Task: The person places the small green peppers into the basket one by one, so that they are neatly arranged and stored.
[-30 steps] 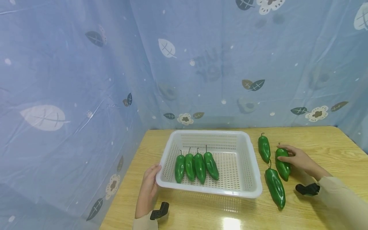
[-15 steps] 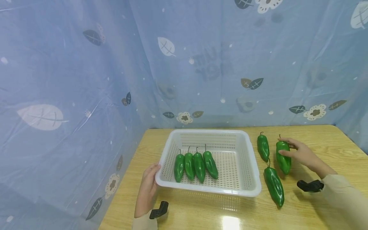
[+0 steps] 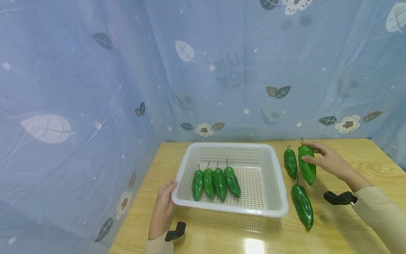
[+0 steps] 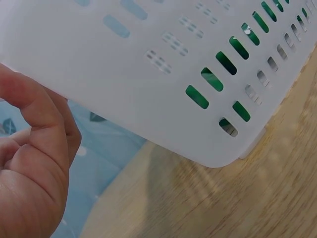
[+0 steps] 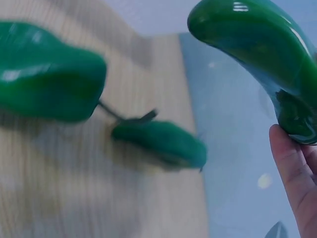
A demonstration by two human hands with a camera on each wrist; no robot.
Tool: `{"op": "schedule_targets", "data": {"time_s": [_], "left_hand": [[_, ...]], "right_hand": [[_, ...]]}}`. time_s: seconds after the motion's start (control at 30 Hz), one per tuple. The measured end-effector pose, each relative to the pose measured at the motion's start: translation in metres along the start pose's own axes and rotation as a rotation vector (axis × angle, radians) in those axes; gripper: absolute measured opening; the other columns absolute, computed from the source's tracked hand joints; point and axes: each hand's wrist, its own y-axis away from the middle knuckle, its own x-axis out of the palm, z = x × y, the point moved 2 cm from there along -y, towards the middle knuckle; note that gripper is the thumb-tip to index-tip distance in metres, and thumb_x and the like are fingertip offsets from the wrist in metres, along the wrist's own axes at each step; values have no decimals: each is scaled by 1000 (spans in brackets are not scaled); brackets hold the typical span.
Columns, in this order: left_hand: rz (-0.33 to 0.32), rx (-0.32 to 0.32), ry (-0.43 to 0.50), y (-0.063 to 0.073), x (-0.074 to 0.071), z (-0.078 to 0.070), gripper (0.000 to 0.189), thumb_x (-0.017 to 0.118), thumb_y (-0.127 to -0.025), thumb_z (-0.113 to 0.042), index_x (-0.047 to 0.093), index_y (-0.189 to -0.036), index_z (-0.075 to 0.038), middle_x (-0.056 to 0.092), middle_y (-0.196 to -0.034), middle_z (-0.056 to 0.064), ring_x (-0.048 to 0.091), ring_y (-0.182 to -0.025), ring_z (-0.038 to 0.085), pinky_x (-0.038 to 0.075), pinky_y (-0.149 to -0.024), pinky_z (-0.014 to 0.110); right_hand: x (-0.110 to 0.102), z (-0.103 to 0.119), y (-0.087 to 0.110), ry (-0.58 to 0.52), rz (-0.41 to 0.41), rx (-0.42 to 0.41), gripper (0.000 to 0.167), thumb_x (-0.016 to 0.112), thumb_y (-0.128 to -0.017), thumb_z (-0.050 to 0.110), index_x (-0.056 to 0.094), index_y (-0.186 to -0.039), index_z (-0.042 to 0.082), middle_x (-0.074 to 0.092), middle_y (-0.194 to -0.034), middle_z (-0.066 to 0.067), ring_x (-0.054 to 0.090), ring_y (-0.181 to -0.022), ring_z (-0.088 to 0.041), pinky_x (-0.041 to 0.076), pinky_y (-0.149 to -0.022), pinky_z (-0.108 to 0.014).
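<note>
My right hand [image 3: 330, 160] pinches a glossy green chili pepper [image 3: 307, 165] near its stem end, right of the basket. In the right wrist view that pepper [image 5: 257, 54] is held up off the table, thumb and fingers at its stem end. My left hand [image 3: 165, 197] grips the left rim of a white plastic basket [image 3: 234, 211]. Seen from the left wrist, the curled fingers [image 4: 42, 106] meet the rim from below. Several green peppers [image 3: 220, 183] lie side by side in the basket's left half, stems pointing away.
Two more green peppers lie on the wooden table [image 3: 215, 236] right of the basket: one farther back [image 3: 290, 163], one nearer [image 3: 302, 206]. A blue patterned cloth [image 3: 241, 70] hangs behind and along the left side.
My right hand has lifted its pepper and carried it away from me and slightly left, toward the pepper at the back. The left hand and the basket have stayed in place.
</note>
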Motion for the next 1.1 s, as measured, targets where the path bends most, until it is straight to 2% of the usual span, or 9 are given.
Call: {"op": "schedule_targets", "data": {"time_s": [0.2,0.43,0.7,1.1], "left_hand": [[6,7,14,0,0,0,49,48,-98,-18,37,-138,8,47,-134,20,56,-118,24,51,-96,33],[-7,5,2,0,1,0,48,48,-98,-20,39,-136,9,53,-128,16,60,-111,20,53,-92,33],[-16,17,1,0,1,1,47,49,-98,-20,40,-133,10,53,-124,14,59,-111,19,53,-93,32],[-26,15,-24,0,1,1,46,50,-97,-21,43,-130,10,57,-118,10,61,-105,18,54,-89,30]], "right_hand": [[-2,23,-4,10,19,8,64,59,-93,35,33,-147,10,29,-149,-25,30,-128,-52,34,-88,-70],[1,46,-10,-16,37,-17,62,59,-94,30,34,-146,10,35,-146,-21,35,-127,-44,40,-87,-67],[5,73,-16,-35,66,-49,61,60,-93,31,35,-146,13,34,-148,-19,33,-131,-44,40,-91,-65],[16,92,-32,-68,81,-115,57,61,-93,26,38,-144,12,37,-145,-18,40,-126,-41,47,-88,-59]]}}
